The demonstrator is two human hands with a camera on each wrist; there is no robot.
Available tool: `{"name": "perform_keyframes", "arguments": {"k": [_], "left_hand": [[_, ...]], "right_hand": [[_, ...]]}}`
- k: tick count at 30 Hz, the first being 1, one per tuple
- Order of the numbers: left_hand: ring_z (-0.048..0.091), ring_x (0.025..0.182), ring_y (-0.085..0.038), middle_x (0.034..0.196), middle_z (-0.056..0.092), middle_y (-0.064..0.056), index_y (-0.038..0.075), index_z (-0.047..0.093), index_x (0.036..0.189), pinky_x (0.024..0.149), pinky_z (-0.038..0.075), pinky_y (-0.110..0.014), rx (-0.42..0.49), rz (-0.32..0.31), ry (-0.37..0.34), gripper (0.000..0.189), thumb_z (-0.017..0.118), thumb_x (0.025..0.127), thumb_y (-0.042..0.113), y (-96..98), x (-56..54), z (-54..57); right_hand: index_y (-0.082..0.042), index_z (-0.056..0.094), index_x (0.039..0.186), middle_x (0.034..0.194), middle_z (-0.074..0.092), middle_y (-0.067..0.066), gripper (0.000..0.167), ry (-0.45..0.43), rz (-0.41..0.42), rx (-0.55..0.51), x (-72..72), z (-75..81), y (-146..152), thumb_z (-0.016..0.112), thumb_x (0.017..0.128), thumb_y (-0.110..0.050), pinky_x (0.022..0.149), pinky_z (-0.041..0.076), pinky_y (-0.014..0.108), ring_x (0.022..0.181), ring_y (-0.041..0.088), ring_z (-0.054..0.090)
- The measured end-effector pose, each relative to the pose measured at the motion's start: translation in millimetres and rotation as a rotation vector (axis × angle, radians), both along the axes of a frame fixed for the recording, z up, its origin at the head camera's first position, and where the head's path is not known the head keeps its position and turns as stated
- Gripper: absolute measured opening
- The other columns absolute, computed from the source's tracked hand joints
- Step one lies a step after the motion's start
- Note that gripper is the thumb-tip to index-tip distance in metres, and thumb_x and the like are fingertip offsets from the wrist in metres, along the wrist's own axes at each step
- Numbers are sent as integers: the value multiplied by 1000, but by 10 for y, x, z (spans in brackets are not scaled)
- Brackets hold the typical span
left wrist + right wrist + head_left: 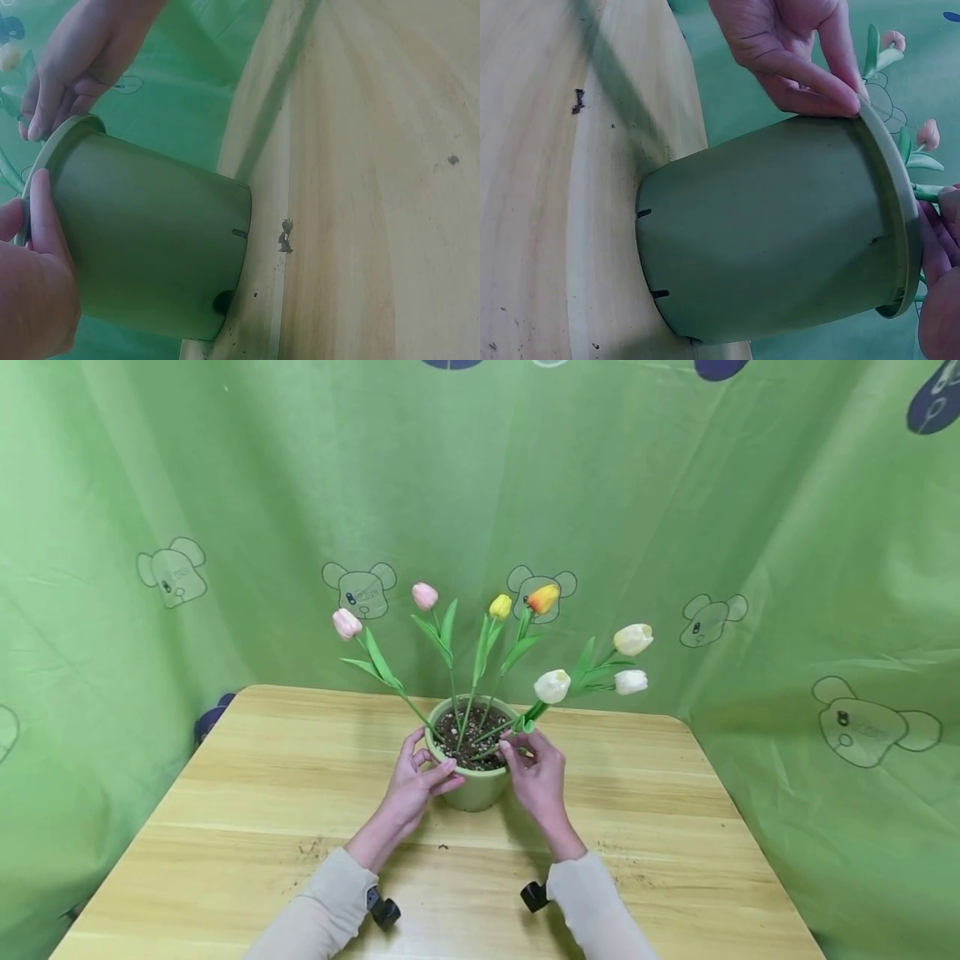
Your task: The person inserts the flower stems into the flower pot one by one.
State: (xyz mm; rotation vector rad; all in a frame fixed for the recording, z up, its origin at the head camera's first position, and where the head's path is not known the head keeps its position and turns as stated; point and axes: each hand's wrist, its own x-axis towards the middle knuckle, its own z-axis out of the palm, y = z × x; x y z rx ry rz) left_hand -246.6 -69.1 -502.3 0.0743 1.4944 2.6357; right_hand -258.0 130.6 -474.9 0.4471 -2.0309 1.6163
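A green flower pot (474, 793) filled with dark soil (471, 727) stands on the table. My left hand (420, 781) grips its rim at the left, thumb over the edge and fingers against the outer wall (157, 225). At the right rim, my right hand (540, 768) pinches a green tulip stem (928, 192); which bloom it bears is hard to tell. White tulips (552, 686) lean out to the right above that hand. Two pink tulips (347, 624), a yellow tulip (500, 606) and an orange tulip (543, 599) rise from the soil.
The pale wooden table (247, 777) has crumbs of soil (286, 235) scattered in front of the pot and to both sides. A green curtain (420, 468) printed with bear faces hangs around the back and sides.
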Motion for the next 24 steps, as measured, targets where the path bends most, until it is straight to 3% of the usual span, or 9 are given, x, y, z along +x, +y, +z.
{"name": "perform_keyframes", "arguments": {"k": [8,14,24], "left_hand": [[72,87,-20,126,48,-19,15,20,163,88,68,-34,-13,3,3,89,64,91,-13,10,1,-10],[71,87,-19,121,48,-16,14,19,163,90,67,-35,-11,-11,-1,89,65,91,-12,26,15,-35],[71,85,-19,118,49,-15,12,19,163,88,68,-35,-15,-4,1,88,65,91,-11,-8,-10,-10]], "right_hand": [[7,69,96,100,74,23,7,-32,-20,52,15,-2,17,73,92,3,76,68,22,83,38,76],[3,74,99,107,77,18,7,-47,-81,43,27,-46,23,74,92,0,77,66,19,86,36,76],[9,73,105,112,76,23,17,-100,-138,10,16,-38,55,76,89,5,81,65,17,91,42,75]]}}
